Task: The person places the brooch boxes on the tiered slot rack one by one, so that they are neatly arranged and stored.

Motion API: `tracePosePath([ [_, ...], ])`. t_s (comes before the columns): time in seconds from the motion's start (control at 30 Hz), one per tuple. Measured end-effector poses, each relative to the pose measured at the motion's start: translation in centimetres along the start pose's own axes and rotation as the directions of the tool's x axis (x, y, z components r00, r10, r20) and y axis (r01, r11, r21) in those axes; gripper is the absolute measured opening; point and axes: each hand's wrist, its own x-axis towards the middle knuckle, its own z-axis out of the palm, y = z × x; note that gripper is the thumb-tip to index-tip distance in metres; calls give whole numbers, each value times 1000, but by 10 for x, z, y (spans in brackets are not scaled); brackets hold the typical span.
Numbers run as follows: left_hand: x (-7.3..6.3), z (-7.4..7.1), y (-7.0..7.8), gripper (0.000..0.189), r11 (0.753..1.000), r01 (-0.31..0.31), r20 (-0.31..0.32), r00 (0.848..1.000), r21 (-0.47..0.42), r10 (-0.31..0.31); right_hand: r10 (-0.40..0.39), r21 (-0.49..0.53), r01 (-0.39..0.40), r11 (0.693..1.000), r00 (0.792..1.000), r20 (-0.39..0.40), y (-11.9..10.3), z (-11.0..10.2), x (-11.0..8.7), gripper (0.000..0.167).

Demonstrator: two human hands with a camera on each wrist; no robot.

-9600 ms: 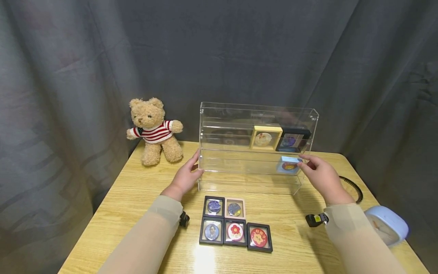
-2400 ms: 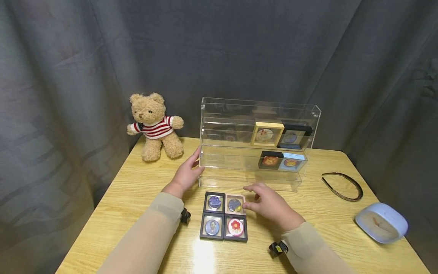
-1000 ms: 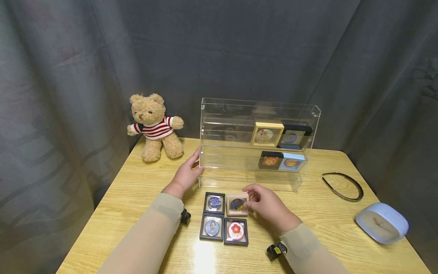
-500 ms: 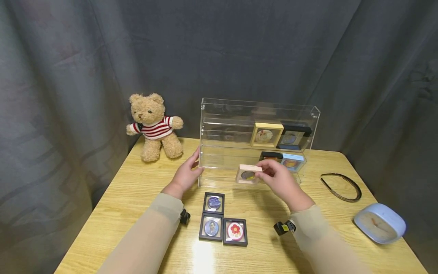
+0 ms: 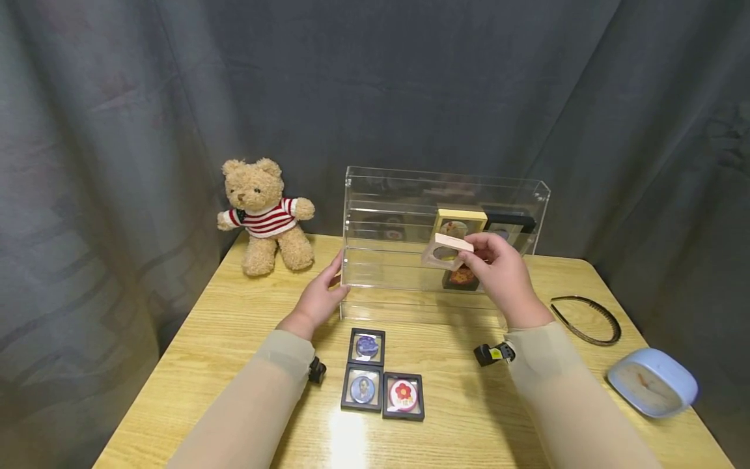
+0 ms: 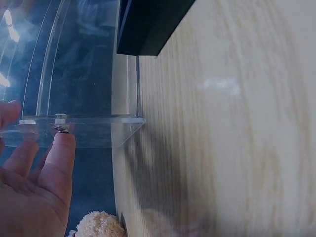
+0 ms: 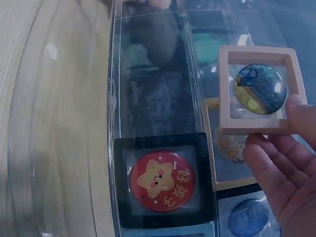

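Observation:
My right hand (image 5: 506, 277) pinches a pink-framed badge display box (image 5: 448, 252) by its right side, raised before the shelf's middle. Its badge is blue and yellow in the right wrist view. Thumb and fingers of my left hand (image 5: 319, 299) grip the left side panel of the clear acrylic display shelf (image 5: 398, 286). On one tier stand a yellow-framed box (image 5: 459, 215) and a black-framed box (image 5: 513, 223), both partly covered. A tier lower is a black-framed box with a red star badge (image 7: 163, 181); the light-blue box beside it is mostly hidden by my right hand.
Black-framed boxes with a purple-blue badge (image 5: 367, 346), a portrait badge (image 5: 362, 389) and a red flower badge (image 5: 403, 396) lie on the wooden table (image 5: 234, 391). A teddy bear (image 5: 262, 221) sits left; a headband (image 5: 588, 319) and blue clock (image 5: 653, 382) lie right.
My right hand has picked up the pink-framed box from the table and lifted it up to the shelf. Earlier, the red star badge box went from the table onto the shelf. My left hand stays put.

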Motion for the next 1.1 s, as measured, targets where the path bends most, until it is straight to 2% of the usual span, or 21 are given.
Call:
tracePosePath([
  [0.23, 1, 0, -1, 77, 1000, 3, 3, 1000, 12, -3, -8, -60, 7, 998, 1000, -10, 5, 7, 8, 29],
  [0.43, 0, 0, 1, 77, 1000, -2, -1, 1000, 20, 2, 30, -45, -28, 999, 999, 45, 7, 13, 10, 29],
  [0.63, 1, 0, 0, 77, 1000, -1, -2, 1000, 22, 2, 66, -113, -53, 992, 991, 116, 7, 17, 11, 30],
  [0.97, 2, -1, 0, 75, 1000, 4, 7, 1000, 15, -4, 50, -242, -2, 970, 980, 193, 11, 20, 13, 24],
  [1.1, 2, -1, -1, 75, 1000, 5, 7, 1000, 23, -5, 52, -253, 2, 968, 977, 208, 11, 21, 14, 25],
])
